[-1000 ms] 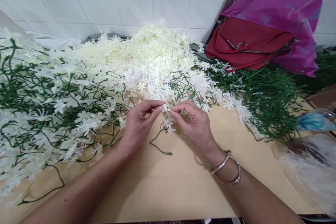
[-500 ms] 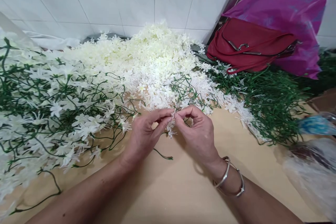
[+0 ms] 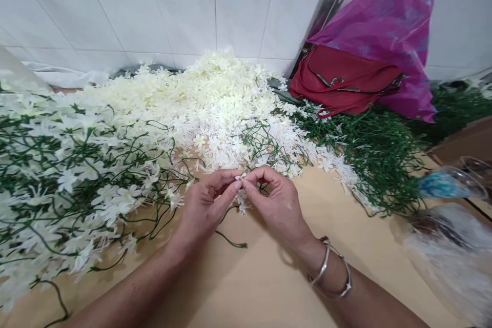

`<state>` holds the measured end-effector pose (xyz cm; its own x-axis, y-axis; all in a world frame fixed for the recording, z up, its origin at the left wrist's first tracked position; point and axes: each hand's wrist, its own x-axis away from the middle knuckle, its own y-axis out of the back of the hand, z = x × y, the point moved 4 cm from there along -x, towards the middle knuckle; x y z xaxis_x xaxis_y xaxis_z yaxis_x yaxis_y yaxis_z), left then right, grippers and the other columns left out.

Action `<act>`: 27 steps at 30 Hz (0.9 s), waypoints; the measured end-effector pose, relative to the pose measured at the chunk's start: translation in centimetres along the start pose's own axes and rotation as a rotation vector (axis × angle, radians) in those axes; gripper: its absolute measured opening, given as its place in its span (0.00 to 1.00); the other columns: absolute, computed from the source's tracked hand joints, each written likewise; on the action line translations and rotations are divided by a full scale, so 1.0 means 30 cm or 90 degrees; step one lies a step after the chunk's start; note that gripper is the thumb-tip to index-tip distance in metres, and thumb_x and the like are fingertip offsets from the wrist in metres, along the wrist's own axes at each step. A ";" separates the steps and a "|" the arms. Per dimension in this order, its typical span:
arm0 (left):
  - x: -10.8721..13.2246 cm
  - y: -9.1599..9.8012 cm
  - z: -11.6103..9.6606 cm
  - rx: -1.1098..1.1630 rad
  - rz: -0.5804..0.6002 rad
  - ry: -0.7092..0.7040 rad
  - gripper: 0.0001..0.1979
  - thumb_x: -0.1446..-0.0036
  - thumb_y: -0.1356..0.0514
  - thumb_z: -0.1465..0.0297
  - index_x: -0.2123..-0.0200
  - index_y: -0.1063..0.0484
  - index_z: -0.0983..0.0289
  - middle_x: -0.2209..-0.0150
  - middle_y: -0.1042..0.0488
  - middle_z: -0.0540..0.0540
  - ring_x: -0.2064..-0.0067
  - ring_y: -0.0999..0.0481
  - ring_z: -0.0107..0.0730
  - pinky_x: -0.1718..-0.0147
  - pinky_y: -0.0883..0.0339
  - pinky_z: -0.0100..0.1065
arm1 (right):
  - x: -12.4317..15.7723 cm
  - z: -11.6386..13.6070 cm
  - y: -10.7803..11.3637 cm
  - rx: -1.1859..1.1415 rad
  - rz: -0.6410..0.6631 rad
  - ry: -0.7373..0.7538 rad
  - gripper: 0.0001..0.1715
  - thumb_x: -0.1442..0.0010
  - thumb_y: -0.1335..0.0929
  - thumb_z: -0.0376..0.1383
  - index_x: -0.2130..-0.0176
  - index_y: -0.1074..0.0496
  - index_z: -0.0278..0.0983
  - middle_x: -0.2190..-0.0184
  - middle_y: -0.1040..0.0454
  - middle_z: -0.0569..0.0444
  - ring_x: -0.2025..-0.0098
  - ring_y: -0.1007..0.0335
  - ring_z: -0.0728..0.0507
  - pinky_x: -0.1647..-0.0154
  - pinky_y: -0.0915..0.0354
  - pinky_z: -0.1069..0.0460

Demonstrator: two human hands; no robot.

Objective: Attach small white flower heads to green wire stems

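Left hand (image 3: 203, 210) and right hand (image 3: 277, 205) pinched one white artificial blossom (image 3: 241, 178) | step: apparently fine assembly | next move likely called for steady, gentle pressure

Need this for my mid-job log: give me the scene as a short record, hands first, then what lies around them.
Left hand: pinching a small white flower
Right hand: fingertips closed at the same flower
Below hands: green stem end on the table
Left side: white flowers on green stems
Back: pale flower heap
Right side: green stem heap, red bag
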<state>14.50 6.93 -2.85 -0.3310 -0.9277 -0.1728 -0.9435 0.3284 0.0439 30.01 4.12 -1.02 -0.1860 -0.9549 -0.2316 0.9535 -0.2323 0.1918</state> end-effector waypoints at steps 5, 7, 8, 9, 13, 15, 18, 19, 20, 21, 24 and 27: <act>0.010 0.003 -0.027 -0.109 0.007 -0.071 0.12 0.32 0.36 0.65 0.48 0.19 0.61 0.52 0.14 0.59 0.54 0.14 0.40 0.52 0.20 0.37 | -0.007 -0.014 0.010 -0.053 -0.037 -0.005 0.06 0.42 0.27 0.33 0.66 0.28 0.40 0.70 0.28 0.58 0.67 0.33 0.46 0.63 0.35 0.50; 0.015 0.004 -0.047 -0.160 0.008 -0.115 0.11 0.33 0.36 0.67 0.50 0.18 0.60 0.52 0.14 0.58 0.54 0.14 0.39 0.53 0.20 0.36 | -0.014 -0.022 0.012 -0.082 -0.021 -0.003 0.08 0.43 0.26 0.33 0.62 0.26 0.41 0.67 0.27 0.57 0.65 0.32 0.46 0.62 0.34 0.50; 0.017 0.003 -0.056 -0.175 0.015 -0.131 0.10 0.32 0.36 0.67 0.50 0.19 0.60 0.51 0.14 0.58 0.54 0.14 0.38 0.53 0.20 0.36 | -0.018 -0.024 0.012 -0.088 -0.005 0.001 0.08 0.43 0.26 0.33 0.61 0.25 0.41 0.65 0.27 0.56 0.64 0.32 0.46 0.61 0.34 0.50; 0.018 0.001 -0.064 -0.181 0.028 -0.139 0.10 0.32 0.37 0.68 0.49 0.20 0.60 0.51 0.15 0.58 0.53 0.14 0.38 0.52 0.21 0.36 | -0.022 -0.024 0.012 -0.092 0.011 0.007 0.06 0.42 0.26 0.34 0.62 0.24 0.41 0.64 0.26 0.55 0.63 0.30 0.45 0.60 0.33 0.49; 0.017 0.005 -0.089 -0.172 0.040 -0.136 0.13 0.30 0.40 0.68 0.44 0.29 0.59 0.50 0.17 0.58 0.52 0.15 0.37 0.52 0.22 0.36 | -0.039 -0.015 0.037 -0.140 -0.001 0.035 0.05 0.40 0.26 0.34 0.67 0.25 0.40 0.59 0.22 0.51 0.56 0.26 0.43 0.55 0.31 0.48; 0.021 0.018 -0.113 -0.227 0.012 -0.179 0.11 0.30 0.39 0.69 0.46 0.29 0.59 0.52 0.17 0.57 0.55 0.15 0.35 0.55 0.23 0.34 | -0.050 -0.015 0.060 -0.158 -0.037 0.036 0.06 0.39 0.26 0.35 0.67 0.27 0.40 0.58 0.20 0.51 0.56 0.25 0.43 0.53 0.31 0.47; 0.051 0.011 -0.146 -0.338 0.123 -0.287 0.02 0.32 0.37 0.71 0.57 0.26 0.59 0.61 0.19 0.52 0.62 0.19 0.31 0.60 0.28 0.32 | -0.067 -0.025 0.091 -0.132 -0.067 0.027 0.09 0.37 0.26 0.37 0.66 0.29 0.41 0.64 0.22 0.55 0.60 0.25 0.44 0.55 0.31 0.48; 0.068 0.001 -0.147 -0.374 0.203 -0.309 0.00 0.32 0.37 0.70 0.58 0.25 0.59 0.62 0.19 0.51 0.62 0.19 0.31 0.60 0.29 0.32 | -0.071 -0.029 0.099 -0.117 -0.070 0.025 0.09 0.37 0.26 0.37 0.65 0.29 0.41 0.66 0.23 0.56 0.62 0.26 0.45 0.57 0.31 0.49; 0.088 -0.010 -0.140 -0.415 0.286 -0.316 0.00 0.32 0.36 0.70 0.59 0.25 0.59 0.62 0.19 0.51 0.61 0.19 0.32 0.59 0.30 0.33 | -0.075 -0.032 0.105 -0.104 -0.071 0.025 0.09 0.37 0.26 0.38 0.65 0.30 0.41 0.68 0.24 0.57 0.63 0.27 0.45 0.58 0.31 0.49; 0.108 -0.019 -0.127 -0.466 0.354 -0.311 0.01 0.32 0.36 0.69 0.59 0.24 0.59 0.61 0.19 0.52 0.60 0.19 0.34 0.58 0.30 0.35 | -0.078 -0.034 0.109 -0.094 -0.073 0.027 0.09 0.37 0.26 0.38 0.65 0.30 0.41 0.69 0.25 0.57 0.64 0.27 0.45 0.58 0.31 0.49; 0.149 -0.037 -0.077 -0.614 0.451 -0.281 0.05 0.29 0.39 0.69 0.60 0.24 0.60 0.61 0.20 0.53 0.60 0.21 0.37 0.58 0.32 0.38 | -0.081 -0.031 0.116 -0.087 -0.079 0.045 0.09 0.38 0.27 0.38 0.65 0.30 0.41 0.69 0.26 0.57 0.64 0.28 0.45 0.58 0.31 0.49; 0.158 -0.056 -0.049 -0.613 0.477 -0.286 0.11 0.27 0.44 0.72 0.64 0.26 0.61 0.63 0.21 0.53 0.61 0.23 0.36 0.56 0.33 0.38 | -0.079 -0.024 0.112 -0.086 -0.073 0.052 0.09 0.37 0.27 0.38 0.64 0.31 0.41 0.69 0.26 0.57 0.65 0.28 0.45 0.58 0.31 0.49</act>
<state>14.49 1.71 -2.29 -0.9222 -0.3727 -0.1030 -0.2268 0.3057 0.9247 33.82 5.74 -0.52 -0.2804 -0.9043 -0.3218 0.9514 -0.3064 0.0319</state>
